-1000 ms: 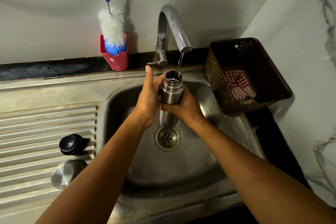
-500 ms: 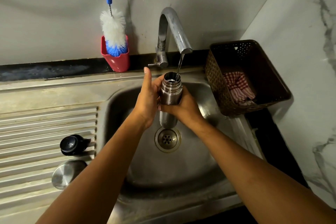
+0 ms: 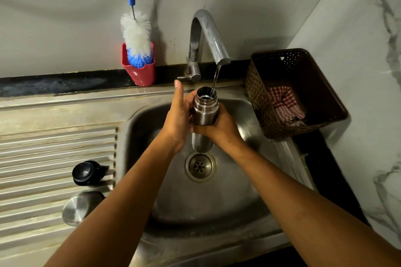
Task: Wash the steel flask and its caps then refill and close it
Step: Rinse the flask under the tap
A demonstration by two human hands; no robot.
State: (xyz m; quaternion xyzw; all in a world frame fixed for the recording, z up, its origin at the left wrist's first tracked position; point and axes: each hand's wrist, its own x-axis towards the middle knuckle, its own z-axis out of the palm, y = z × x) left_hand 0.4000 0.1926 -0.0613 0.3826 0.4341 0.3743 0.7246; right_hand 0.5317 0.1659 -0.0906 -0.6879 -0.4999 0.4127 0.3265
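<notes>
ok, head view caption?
Left hand and right hand hold flask under running tap; black cap, steel cap on drainboard.

grey-veined marble walls [image 3: 65,39] meet in a corner — dim light, black counter ledge [image 3: 54,84].

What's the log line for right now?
tap: running | steel flask: upright, taking water | left hand: holds flask | right hand: grips flask | black cap, steel cap: off, on drainboard

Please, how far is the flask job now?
Done: both caps are off; the black cap and steel cap lie on the drainboard. In hand: left hand and right hand hold the steel flask upright under the running tap, water entering its mouth; rinse or refill, I cannot tell. Left: closing it with both caps.
</notes>
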